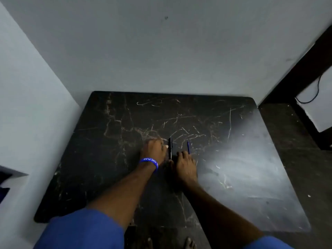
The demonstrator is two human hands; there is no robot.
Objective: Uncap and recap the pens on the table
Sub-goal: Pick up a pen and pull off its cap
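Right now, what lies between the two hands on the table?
In the head view, a black pen lies between the left hand and right hand.

**Surroundings of the dark table**

A dark, marble-patterned table top [233, 159] is seen, heavily scratched, with a pale glare spread toward 4 o'clock. Plain grey walls [161, 51] are met at its far and left edges. At 2 o'clock a dark wooden frame [305, 65] is set against the wall, and beside it a white panel [319, 108] is crossed by a thin black cable [317, 90]. A dark speckled floor [291, 150] is visible at 3 o'clock. A small dark mark [166, 17] is noted at 12 o'clock.
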